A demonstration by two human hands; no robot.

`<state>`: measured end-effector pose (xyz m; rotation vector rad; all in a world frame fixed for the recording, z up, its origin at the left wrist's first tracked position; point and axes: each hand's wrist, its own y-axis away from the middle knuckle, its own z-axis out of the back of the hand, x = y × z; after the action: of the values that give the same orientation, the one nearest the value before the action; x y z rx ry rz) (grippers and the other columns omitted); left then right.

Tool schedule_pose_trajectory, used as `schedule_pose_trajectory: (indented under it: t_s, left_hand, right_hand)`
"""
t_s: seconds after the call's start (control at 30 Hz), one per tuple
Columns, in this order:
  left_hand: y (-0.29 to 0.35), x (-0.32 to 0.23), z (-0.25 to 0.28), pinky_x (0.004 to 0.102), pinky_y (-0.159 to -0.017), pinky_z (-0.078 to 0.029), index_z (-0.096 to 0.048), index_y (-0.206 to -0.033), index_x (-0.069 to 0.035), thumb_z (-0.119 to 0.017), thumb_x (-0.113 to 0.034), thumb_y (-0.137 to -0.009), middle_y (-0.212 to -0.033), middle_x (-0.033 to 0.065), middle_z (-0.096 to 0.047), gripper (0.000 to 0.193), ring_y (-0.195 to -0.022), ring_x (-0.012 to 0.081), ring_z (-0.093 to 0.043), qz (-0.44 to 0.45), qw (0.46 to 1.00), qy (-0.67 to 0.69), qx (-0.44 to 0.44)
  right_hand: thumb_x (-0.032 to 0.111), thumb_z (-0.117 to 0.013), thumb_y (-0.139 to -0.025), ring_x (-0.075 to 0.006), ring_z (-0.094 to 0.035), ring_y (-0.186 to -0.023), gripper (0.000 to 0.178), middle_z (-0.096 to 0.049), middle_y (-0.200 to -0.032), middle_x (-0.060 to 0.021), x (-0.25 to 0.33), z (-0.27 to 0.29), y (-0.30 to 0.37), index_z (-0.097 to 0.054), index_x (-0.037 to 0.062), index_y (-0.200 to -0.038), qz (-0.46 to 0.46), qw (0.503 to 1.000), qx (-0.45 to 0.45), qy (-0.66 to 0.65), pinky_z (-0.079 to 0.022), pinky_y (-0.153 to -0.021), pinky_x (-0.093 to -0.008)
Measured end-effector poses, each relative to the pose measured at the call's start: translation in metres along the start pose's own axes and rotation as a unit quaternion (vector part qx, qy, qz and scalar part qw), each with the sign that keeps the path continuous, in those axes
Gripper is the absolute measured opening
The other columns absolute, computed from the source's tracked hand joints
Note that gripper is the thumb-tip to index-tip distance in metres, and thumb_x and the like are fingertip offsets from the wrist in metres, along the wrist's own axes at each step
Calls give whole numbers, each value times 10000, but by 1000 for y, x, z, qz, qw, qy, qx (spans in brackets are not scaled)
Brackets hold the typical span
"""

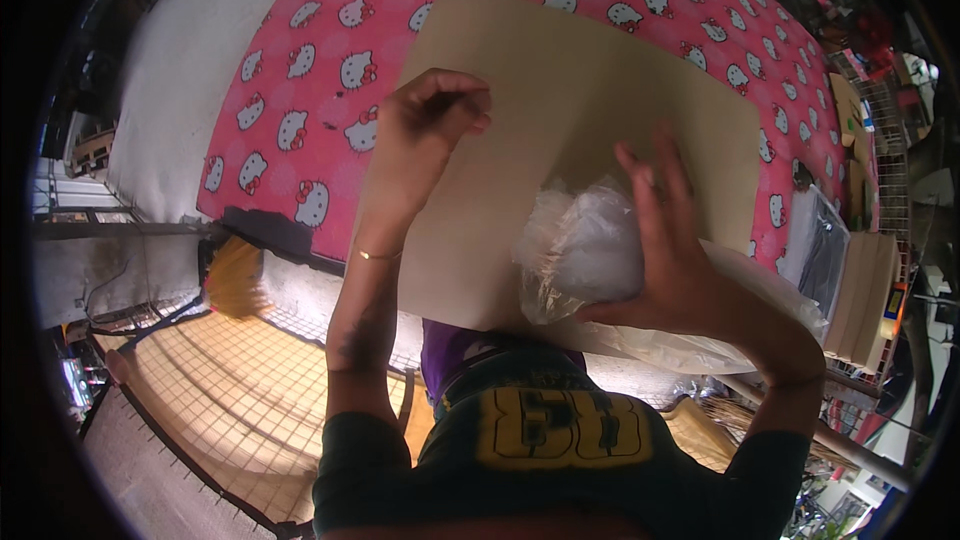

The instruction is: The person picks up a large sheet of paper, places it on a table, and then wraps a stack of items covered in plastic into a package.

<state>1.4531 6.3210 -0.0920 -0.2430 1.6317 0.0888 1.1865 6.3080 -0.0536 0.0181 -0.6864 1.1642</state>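
At frame centre the left hand (432, 115) was curled closed on the cardboard sheet (560, 90); the right hand (680, 260) gripped a clear plastic bag (585, 245), which could probably slip free.

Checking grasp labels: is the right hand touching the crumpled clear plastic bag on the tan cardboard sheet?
Touching. The head view shows the right hand spread over the crumpled clear plastic bag, palm and thumb pressed against its side, no gap between them.

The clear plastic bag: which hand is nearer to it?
Right. The right hand grips the clear plastic bag; the left hand is apart, up-left on the cardboard sheet.
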Motion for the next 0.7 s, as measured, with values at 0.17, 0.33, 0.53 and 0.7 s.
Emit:
schedule_pose_trajectory:
  t_s: [0.17, 0.33, 0.53, 0.7]
  left_hand:
    - [27, -31, -45, 387, -875, -513, -622, -1115, 59, -652, -144, -912, -1099, 199, -655, 288, -1010, 301, -653, -234, 924, -269, 140]
    - [41, -57, -60, 509, -997, -438, -524, -1303, 65, -663, -325, -916, -1281, 270, -563, 567, -1194, 432, -551, -246, 844, -441, 180]
    - [56, -85, -107, 606, -1092, -305, -183, -1483, 115, -806, -611, -664, -1441, 360, -350, 1260, -1311, 509, -400, -325, 783, -469, 249]
    - [41, -60, -130, 575, -1109, -292, -223, -1466, 96, -868, -562, -600, -1374, 302, -428, 1264, -1292, 469, -413, -263, 688, -582, 346]
  right_hand:
    - [550, -773, -774, -536, -229, -1424, 1169, -7, -1538, -393, -2, 4, 3, -79, 21, -1552, 21, 999, -20, 19, -348, -1101, -572]
    - [603, -635, -879, -506, -115, -1462, 1070, -41, -1553, -359, -11, 16, 5, -50, 17, -1557, -9, 999, -48, -9, -214, -1166, -554]
    - [574, -493, -974, -412, -89, -1490, 928, -83, -1584, -272, -37, 20, 3, -41, 17, -1562, -67, 937, -120, -321, -149, -1191, -502]
    - [599, -432, -989, -341, -256, -1461, 876, -167, -1574, -214, -48, 31, -5, -65, 58, -1573, -161, 902, -155, -369, -255, -1166, -444]
